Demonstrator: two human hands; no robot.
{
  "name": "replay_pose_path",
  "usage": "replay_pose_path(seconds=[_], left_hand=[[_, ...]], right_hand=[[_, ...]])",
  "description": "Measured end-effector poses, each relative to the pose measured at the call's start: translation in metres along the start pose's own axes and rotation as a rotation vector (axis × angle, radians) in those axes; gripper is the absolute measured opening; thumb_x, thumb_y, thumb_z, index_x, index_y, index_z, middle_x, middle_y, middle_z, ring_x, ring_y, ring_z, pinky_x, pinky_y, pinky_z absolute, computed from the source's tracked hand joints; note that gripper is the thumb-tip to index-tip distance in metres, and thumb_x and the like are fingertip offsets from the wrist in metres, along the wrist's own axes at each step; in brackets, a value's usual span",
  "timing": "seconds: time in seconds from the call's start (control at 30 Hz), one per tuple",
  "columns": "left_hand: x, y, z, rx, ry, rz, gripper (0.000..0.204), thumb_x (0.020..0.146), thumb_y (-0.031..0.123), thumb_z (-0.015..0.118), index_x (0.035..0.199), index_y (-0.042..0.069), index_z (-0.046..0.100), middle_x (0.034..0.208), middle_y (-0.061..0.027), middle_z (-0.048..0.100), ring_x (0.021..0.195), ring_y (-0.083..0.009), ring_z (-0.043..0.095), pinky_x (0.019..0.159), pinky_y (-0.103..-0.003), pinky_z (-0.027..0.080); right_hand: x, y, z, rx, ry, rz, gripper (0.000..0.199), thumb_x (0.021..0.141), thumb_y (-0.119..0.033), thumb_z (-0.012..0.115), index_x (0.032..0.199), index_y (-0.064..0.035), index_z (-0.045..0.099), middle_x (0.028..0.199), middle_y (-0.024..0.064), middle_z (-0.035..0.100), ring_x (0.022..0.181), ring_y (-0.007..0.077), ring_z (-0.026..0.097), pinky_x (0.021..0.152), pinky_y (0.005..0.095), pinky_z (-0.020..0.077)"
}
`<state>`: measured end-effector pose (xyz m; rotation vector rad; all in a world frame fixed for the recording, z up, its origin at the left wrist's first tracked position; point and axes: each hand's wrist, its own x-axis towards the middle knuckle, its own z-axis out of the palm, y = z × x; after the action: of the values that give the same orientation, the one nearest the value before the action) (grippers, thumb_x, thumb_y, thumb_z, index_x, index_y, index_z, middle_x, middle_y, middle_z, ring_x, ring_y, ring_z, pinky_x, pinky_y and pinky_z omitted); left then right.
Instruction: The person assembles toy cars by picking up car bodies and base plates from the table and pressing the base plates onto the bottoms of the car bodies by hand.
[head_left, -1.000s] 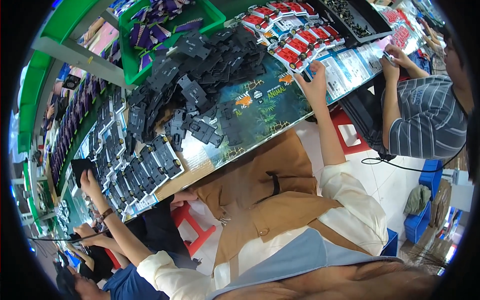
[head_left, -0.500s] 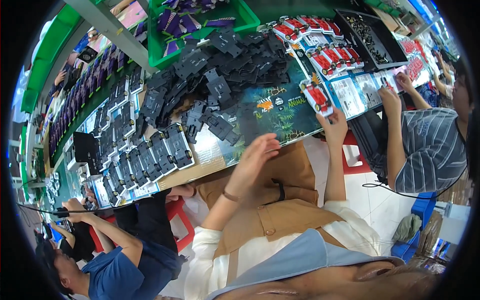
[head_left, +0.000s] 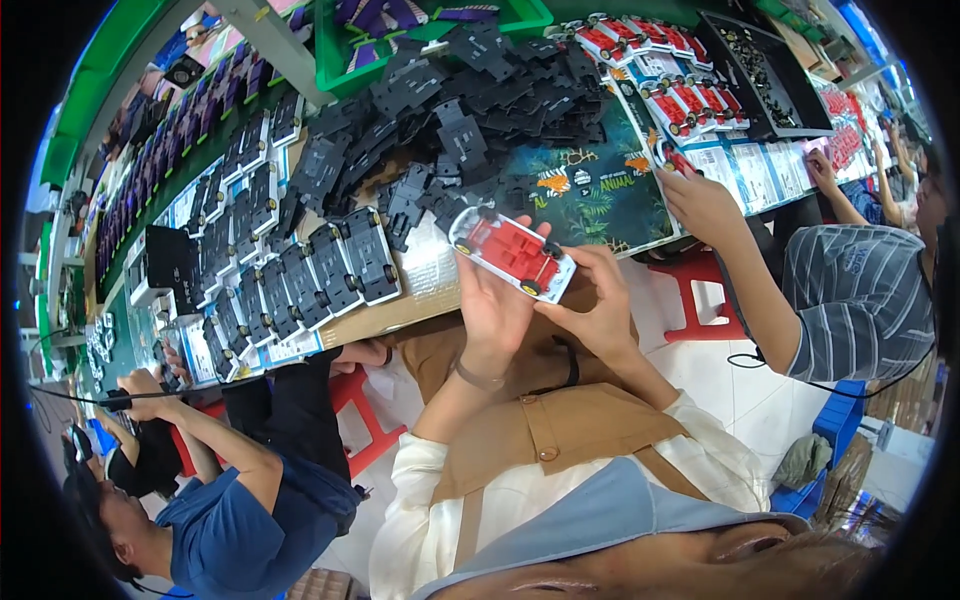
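A toy car body (head_left: 510, 252), white-rimmed with a red underside and wheels, is held in front of me above the table's near edge. Beneath its left end lies my left hand (head_left: 490, 315), palm up and bent around it. At the car's right end, my right hand (head_left: 600, 305) grips the white edge between thumb and fingers. Just beyond the car lies a heap of black plastic chassis plates (head_left: 460, 140). To its left, finished-looking black-and-white car pieces with wheels (head_left: 358, 260) stand in a slanted row.
Rows of red-and-white car bodies (head_left: 695, 105) lie at the far right, beside a black tray (head_left: 765, 80) of small parts. A green bin (head_left: 335, 70) holds purple pieces. A co-worker's hand (head_left: 705, 205) reaches in from the right; another person (head_left: 235, 510) sits at left.
My right hand has brought the toy car leftward, in front of me. My left hand, empty before, now holds it too. The right co-worker's hand has moved in toward the table's near edge.
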<state>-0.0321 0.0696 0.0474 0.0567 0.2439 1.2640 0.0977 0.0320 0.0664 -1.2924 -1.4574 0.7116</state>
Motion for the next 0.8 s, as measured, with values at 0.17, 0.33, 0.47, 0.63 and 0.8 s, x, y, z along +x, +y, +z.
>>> replay_pose_path(seconds=[0.17,0.33,0.47,0.63,0.8], left_hand=[[-0.012,0.021,0.012,-0.063,-0.049,0.087,0.058,0.094,0.053,0.026,0.139,0.016,0.03,0.136,-0.015,0.04,0.126,-0.0354,0.037,0.104,-0.052,0.031],[-0.016,0.029,0.01,-0.013,-0.022,0.153,0.06,0.095,0.054,0.024,0.138,0.013,0.03,0.133,-0.0156,0.041,0.123,-0.0342,0.04,0.101,-0.052,0.036],[-0.021,0.031,0.005,0.045,-0.015,0.175,0.06,0.095,0.054,0.024,0.139,0.014,0.028,0.133,-0.0161,0.041,0.124,-0.0347,0.04,0.101,-0.051,0.036],[-0.024,0.038,-0.004,-0.004,-0.029,0.188,0.058,0.095,0.052,0.024,0.14,0.015,0.025,0.133,-0.0173,0.041,0.123,-0.0364,0.041,0.102,-0.053,0.034],[-0.037,0.055,-0.014,0.0,0.023,0.191,0.06,0.095,0.051,0.024,0.136,0.007,0.033,0.134,-0.0167,0.041,0.123,-0.0369,0.04,0.102,-0.055,0.033]], right_hand=[[0.01,-0.017,0.01,-0.164,-0.074,-0.167,0.074,0.056,-0.022,0.085,0.119,0.0001,0.051,0.11,0.0144,0.052,0.1,0.0273,0.053,0.085,0.0345,0.0441],[0.008,-0.012,0.018,-0.159,-0.032,-0.239,0.078,0.056,-0.029,0.083,0.121,0.0002,0.05,0.113,0.0158,0.049,0.105,0.0294,0.049,0.088,0.0369,0.0418],[0.013,-0.019,0.029,-0.259,-0.074,-0.331,0.074,0.06,-0.032,0.081,0.119,0.001,0.05,0.115,0.0163,0.048,0.105,0.0306,0.048,0.088,0.0374,0.041],[0.02,-0.025,0.036,-0.22,-0.092,-0.33,0.065,0.066,-0.031,0.076,0.117,0.0017,0.051,0.114,0.0174,0.05,0.103,0.0321,0.049,0.088,0.0388,0.0408],[0.06,0.011,0.039,-0.285,0.04,-0.255,0.037,0.074,-0.014,0.068,0.107,-0.0025,0.058,0.105,0.0174,0.054,0.096,0.0332,0.053,0.085,0.0366,0.0427]])
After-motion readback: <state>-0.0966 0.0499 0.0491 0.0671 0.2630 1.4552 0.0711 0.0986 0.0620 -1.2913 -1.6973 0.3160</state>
